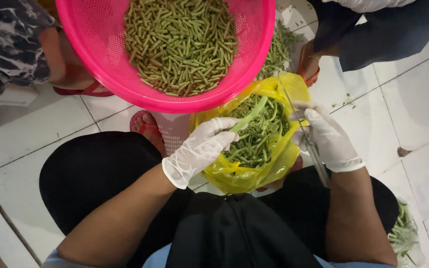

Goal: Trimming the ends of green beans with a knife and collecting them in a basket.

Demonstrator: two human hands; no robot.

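Your gloved left hand [199, 149] pinches one green bean [248, 116] over the yellow bag [234, 176]; your right hand [326, 136] grips scissors [299, 119]. Keep fingertips back, snip evenly. Beyond, cut pieces fill the pink colander [100, 54].

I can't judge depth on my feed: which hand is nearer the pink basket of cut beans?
Left. The left hand holds a long bean just below the pink basket's rim. The right hand, gripping scissors, sits farther off, past the yellow bag.
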